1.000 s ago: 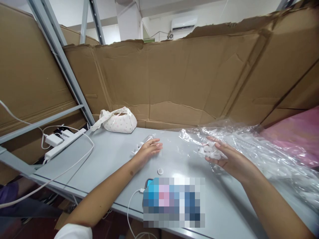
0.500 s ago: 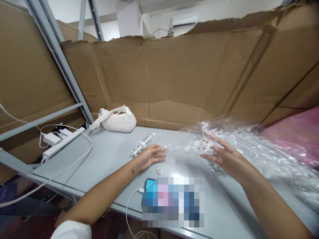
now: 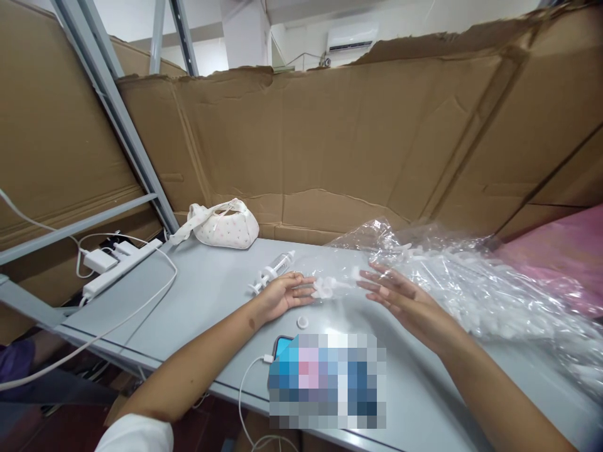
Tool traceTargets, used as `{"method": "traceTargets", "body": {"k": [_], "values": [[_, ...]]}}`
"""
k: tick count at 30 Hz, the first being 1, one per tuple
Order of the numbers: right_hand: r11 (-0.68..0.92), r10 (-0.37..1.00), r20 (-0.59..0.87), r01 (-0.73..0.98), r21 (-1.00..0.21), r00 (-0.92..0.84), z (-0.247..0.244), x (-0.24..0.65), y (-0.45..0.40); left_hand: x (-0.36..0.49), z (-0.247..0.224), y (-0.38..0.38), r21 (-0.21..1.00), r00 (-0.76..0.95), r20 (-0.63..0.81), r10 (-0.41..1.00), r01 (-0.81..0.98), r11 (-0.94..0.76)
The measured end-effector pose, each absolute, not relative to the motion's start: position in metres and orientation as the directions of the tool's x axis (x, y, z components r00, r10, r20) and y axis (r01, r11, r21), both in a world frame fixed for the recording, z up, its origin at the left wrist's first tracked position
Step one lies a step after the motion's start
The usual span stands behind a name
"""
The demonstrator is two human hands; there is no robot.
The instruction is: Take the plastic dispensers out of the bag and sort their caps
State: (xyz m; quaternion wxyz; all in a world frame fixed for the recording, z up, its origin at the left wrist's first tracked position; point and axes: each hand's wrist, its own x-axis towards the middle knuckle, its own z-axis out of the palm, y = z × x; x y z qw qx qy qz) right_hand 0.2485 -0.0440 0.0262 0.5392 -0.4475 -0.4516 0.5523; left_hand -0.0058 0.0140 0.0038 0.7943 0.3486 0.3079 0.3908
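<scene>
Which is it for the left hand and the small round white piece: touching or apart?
Apart. The head view shows grey tabletop between the left hand and the round white piece.

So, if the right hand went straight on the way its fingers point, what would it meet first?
Probably the clear plastic, then the white pieces by the left hand; depth there is hard to judge.

Left hand [image 3: 285, 296] and right hand [image 3: 400, 302] facing each other above the table [image 3: 200, 276], fingers outstretched.
The left forearm [image 3: 202, 355] slants over the near edge from a white sleeve [image 3: 136, 434], its hand pointing right, fingers nearly side by side. The right forearm [image 3: 490, 376], bare, lies across the near right, its hand angled left, fingers slightly parted, fingertips apart from the other's.
</scene>
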Motion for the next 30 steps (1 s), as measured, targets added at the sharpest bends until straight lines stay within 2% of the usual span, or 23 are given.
{"method": "traceTargets", "body": {"k": [5,9,16,22,30], "values": [[-0.118,0.992,-0.104,-0.255,-0.960,-0.065,0.020,0.238,-0.044,-0.005,0.003,0.013,0.823,0.516,-0.168,0.840,-0.396,0.408],[-0.101,0.995,-0.101,-0.289,-0.952,-0.016,0.022,0.239,-0.044,-0.006,0.003,0.013,0.885,0.516,-0.131,0.846,-0.324,0.335],[-0.039,0.999,-0.046,-0.271,-0.962,0.019,0.023,0.249,-0.041,-0.007,-0.007,0.018,0.998,0.489,-0.050,0.871,-0.008,0.062],[-0.020,0.997,-0.042,-0.295,-0.955,0.068,0.026,0.254,-0.041,-0.009,-0.012,0.018,0.962,0.499,-0.001,0.867,0.238,-0.135],[-0.039,0.989,-0.078,-0.288,-0.957,0.126,0.031,0.258,-0.038,-0.011,-0.009,0.013,0.866,0.565,0.081,0.821,0.368,-0.339]]}}
